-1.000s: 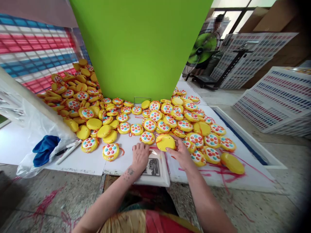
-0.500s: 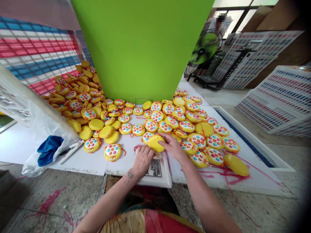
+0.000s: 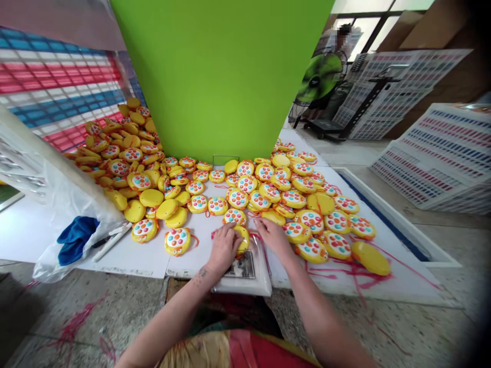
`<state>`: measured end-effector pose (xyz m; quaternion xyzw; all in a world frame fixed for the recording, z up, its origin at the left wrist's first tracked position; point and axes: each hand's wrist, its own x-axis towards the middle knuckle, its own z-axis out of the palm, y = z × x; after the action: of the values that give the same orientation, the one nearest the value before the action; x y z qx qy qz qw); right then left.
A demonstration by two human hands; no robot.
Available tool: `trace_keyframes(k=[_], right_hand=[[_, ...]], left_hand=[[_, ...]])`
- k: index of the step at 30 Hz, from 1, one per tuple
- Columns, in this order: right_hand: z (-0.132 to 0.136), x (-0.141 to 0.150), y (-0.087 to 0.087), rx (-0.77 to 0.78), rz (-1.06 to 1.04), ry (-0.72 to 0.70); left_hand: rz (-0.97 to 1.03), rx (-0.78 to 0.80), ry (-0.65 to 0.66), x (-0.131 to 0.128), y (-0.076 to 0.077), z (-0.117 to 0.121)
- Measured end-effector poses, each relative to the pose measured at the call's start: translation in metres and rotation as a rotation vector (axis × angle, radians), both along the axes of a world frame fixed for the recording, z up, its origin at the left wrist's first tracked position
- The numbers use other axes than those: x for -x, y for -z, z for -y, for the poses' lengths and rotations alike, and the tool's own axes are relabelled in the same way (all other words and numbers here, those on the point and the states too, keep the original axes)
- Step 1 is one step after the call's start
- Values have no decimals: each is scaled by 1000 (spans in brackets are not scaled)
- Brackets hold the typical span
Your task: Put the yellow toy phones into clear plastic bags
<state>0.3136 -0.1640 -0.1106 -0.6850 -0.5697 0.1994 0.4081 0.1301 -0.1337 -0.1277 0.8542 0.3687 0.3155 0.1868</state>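
Note:
My left hand (image 3: 225,249) is closed on the edge of a yellow toy (image 3: 243,240) whose plain back shows. The hand covers part of that toy. To its right, my right hand (image 3: 273,236) has its thumb and fingertips pinched together, apart from the toy; whatever they hold is too small to make out. Below both hands lies a clear plastic bag (image 3: 263,283) with a dark printed patch (image 3: 245,267). Just beyond the fingers rests another yellow toy (image 3: 233,217) with a white face and coloured buttons.
Yellow button toys (image 3: 293,199) spread to the right, with a heap (image 3: 132,153) at the left. A green board (image 3: 222,76) stands behind. A blue cloth (image 3: 76,237) and white marker (image 3: 111,243) lie left. Pink strings (image 3: 330,273) trail right. A fan (image 3: 320,76) and person stand beyond.
The yellow toy has moved left and down and turned in my left hand. My right hand has let go of it and sits slightly apart on the right.

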Motion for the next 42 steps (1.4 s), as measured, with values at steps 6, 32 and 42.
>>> trace_keyframes(k=[6,32,42], right_hand=[[14,16,13,33,-50,-19],[29,52,-28,-380,307,-64],[14,43,-29,-316,-209,140]], left_hand=[[-155,110,-3,-5,-19,-7],[322,739,43,17,-45,9],[174,551,70,14,-52,13]])
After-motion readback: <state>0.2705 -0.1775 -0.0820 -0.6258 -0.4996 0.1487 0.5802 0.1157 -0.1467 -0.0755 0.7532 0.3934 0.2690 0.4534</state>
